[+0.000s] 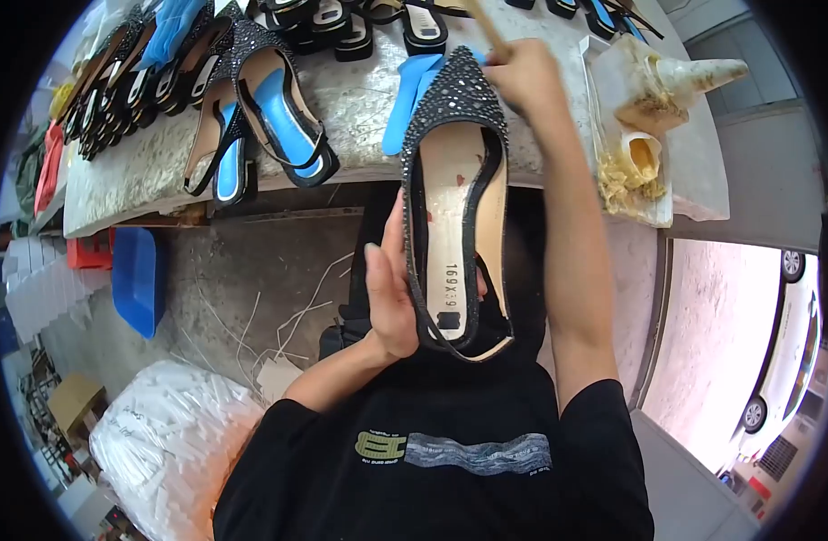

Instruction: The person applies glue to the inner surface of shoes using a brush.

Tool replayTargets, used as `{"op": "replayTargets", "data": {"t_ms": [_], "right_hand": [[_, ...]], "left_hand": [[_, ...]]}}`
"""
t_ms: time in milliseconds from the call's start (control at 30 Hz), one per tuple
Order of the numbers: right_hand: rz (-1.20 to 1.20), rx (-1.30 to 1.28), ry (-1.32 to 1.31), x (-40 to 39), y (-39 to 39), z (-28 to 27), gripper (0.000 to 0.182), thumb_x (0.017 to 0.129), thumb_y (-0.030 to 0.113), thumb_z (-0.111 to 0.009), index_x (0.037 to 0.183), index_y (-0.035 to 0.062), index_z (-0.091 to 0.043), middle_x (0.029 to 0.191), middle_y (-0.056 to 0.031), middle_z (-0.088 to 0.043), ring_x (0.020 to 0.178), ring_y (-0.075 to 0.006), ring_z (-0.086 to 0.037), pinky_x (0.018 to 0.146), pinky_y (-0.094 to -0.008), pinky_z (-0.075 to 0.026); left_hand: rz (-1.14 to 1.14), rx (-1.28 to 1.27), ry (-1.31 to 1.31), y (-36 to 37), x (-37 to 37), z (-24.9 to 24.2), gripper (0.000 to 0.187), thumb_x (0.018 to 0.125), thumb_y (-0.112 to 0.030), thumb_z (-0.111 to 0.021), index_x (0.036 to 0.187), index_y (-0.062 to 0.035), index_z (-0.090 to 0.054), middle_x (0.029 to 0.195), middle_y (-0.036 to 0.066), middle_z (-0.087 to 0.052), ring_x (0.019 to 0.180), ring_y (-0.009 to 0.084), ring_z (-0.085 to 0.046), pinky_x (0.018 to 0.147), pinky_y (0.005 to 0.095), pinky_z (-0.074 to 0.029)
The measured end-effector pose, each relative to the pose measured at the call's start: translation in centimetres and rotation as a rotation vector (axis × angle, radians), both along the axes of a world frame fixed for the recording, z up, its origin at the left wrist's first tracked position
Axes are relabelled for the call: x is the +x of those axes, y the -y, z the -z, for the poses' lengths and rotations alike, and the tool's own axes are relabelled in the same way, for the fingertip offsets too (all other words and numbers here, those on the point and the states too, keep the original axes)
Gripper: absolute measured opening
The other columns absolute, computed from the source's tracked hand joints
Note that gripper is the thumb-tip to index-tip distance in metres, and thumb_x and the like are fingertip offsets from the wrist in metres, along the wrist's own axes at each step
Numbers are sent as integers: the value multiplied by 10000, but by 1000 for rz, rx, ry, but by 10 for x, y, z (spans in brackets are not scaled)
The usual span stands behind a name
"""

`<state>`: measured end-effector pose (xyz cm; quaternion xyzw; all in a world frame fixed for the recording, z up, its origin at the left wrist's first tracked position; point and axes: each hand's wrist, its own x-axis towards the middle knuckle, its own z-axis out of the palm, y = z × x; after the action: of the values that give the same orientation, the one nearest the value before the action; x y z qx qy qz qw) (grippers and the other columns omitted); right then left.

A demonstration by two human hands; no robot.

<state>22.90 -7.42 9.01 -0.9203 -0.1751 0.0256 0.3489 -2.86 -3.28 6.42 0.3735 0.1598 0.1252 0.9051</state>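
My left hand point(394, 293) holds a black studded slingback shoe point(459, 99) from beneath and along its left side, toe pointing away from me. The shoe's pale inner sole point(448, 225) shows printed marks and small reddish spots. Beyond the toe, my right hand point(526, 77) is closed round a thin wooden stick point(488, 29). Blue insoles point(401, 106) lie on the table just left of the toe. Two more studded shoes with blue insoles point(283, 113) stand at the table's front edge on the left.
Rows of black shoes point(143, 68) line the back of the worktable point(360, 149). At right, a tray point(648, 213) carries a glue-crusted container point(644, 155) and a cone-shaped object point(702, 74). Below left are a blue bin point(136, 279) and a full plastic bag point(166, 433).
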Motion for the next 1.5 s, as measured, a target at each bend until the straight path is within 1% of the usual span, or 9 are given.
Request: {"op": "replayTargets", "data": {"t_ms": [133,167,200,300,367,467,1167,1367,1500], "right_hand": [[90,160,180,24,86,-48,342,816,152,-782,1107,-8,-697,868,-91,-706,704,-166,-675,586,-257,-500],[252,147,111,-17,74,-101,126,743,-74,-732,742,-23,-617,643,-86,-622,509,-124,-555,461,-243,-425],[136,57,88,-6,108,-103,317,894,147,-712,1158,-25,-670,1092,-151,-688,710,-130,-673,532,-196,-461],[-501,375,-116,-51,177,-129,364,1029,44,-435,1373,-34,-521,1428,-231,-495,649,-26,-626,458,-77,-390],[-511,509,-57,-81,167,-112,396,1016,50,-429,1400,-28,-489,1370,-245,-534,631,-20,-613,448,-56,-377],[-10,419,-283,-130,106,-64,435,755,-20,-781,1165,-11,-634,709,-60,-662,480,-81,-547,443,-146,-393],[-10,1,-210,-126,82,-1,313,780,32,-780,1087,24,-716,777,-58,-720,663,-110,-634,636,-189,-479],[-207,167,446,-126,115,16,352,801,-33,-706,1149,20,-704,1121,-83,-740,850,-158,-694,729,-263,-531],[-340,-13,46,-152,110,16,407,778,-45,-692,1184,-14,-683,1300,-105,-662,975,-205,-701,812,-291,-539]], "left_hand": [[387,11,86,-1,24,38,728,1009,-611,-224,1517,-95,-297,1107,217,-663,913,274,-675,741,385,-557],[486,-81,118,-5,40,61,694,1014,-574,-252,1480,-69,-345,1105,215,-663,934,266,-669,764,387,-552],[581,-176,149,-6,50,78,661,1020,-538,-280,1443,-42,-394,1103,213,-663,954,257,-664,787,389,-547],[504,-277,-59,-10,49,51,585,1011,-441,-392,1384,6,-452,1076,203,-663,890,249,-672,774,370,-549],[516,-212,-101,-19,42,50,547,1002,-393,-423,1374,5,-468,1086,178,-658,892,232,-669,776,350,-544],[589,-3,-113,-34,37,52,447,976,-249,-516,1345,4,-516,1117,102,-645,898,184,-661,783,293,-530],[740,326,-49,-47,29,71,488,728,-9,-766,1184,61,-608,1000,158,-713,815,253,-715,797,342,-595],[715,335,-62,-48,27,74,498,716,15,-751,1189,65,-602,979,145,-709,801,229,-701,764,313,-583],[711,338,-154,-48,22,68,520,706,32,-744,1203,64,-595,975,136,-705,802,216,-692,749,301,-574]]}}
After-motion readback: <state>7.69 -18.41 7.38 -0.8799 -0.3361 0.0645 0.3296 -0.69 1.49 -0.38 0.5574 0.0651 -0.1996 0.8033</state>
